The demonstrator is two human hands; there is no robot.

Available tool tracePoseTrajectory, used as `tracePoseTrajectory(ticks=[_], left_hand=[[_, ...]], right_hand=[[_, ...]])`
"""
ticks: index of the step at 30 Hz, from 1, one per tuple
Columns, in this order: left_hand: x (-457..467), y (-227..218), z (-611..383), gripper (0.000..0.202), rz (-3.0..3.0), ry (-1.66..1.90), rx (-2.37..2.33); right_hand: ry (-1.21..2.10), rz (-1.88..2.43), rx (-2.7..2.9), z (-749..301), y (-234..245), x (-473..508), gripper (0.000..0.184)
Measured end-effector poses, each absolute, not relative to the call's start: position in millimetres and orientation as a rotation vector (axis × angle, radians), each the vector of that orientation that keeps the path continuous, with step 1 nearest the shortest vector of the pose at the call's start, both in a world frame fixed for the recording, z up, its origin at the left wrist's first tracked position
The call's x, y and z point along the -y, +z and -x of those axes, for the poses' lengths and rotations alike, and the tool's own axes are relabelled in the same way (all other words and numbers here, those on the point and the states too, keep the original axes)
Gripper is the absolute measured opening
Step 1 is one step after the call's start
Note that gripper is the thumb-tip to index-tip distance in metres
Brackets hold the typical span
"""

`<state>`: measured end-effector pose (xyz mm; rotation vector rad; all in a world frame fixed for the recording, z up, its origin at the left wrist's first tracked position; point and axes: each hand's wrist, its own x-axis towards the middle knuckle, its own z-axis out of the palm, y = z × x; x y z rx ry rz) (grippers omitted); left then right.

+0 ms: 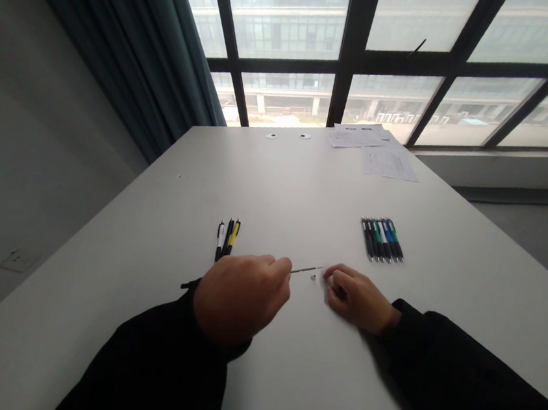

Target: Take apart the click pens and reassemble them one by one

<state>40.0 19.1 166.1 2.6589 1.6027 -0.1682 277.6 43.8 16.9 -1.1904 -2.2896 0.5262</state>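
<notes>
My left hand [249, 294] is closed in a fist around a pen. Its black rear end [190, 284] shows past the wrist side. From the front of the fist a thin refill [305, 270] sticks out to the right, bare along its length. Below the refill's point lies a small pen tip piece [313, 277] on the white table [285, 193]. My right hand [359, 299] rests on the table just right of the refill, its fingers curled and thumb near the index finger. Whatever it may pinch is too small or hidden to tell.
Behind my left hand lie several pens [228, 236], white, black and yellow. A neat row of several pens [382, 240] lies farther right. Paper sheets [368, 143] and two round table fittings [271, 136] are at the far edge, before the window.
</notes>
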Motion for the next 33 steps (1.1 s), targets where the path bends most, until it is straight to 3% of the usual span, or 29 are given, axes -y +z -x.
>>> tracePoseTrajectory(ticks=[8,12,16,25,33], left_hand=[[-18,167,-40,0.025,-2.692,-0.148,-1.581],[-19,168,-40,0.026,-2.676,-0.163,-1.599],[-19,169,-40,0.026,-2.664,-0.165,-1.599],[-18,168,-41,0.026,-2.66,-0.147,-1.616],[-18,169,-39,0.026,-2.655,-0.149,-1.595]], right_hand=[[0.636,1.152,2.292,-281,19,-42,0.004],[0.615,1.209,2.275,-282,21,-41,0.017],[0.488,1.343,2.279,-279,21,-43,0.007],[0.526,1.329,2.281,-282,25,-41,0.013],[0.62,1.122,2.385,-289,28,-48,0.043]])
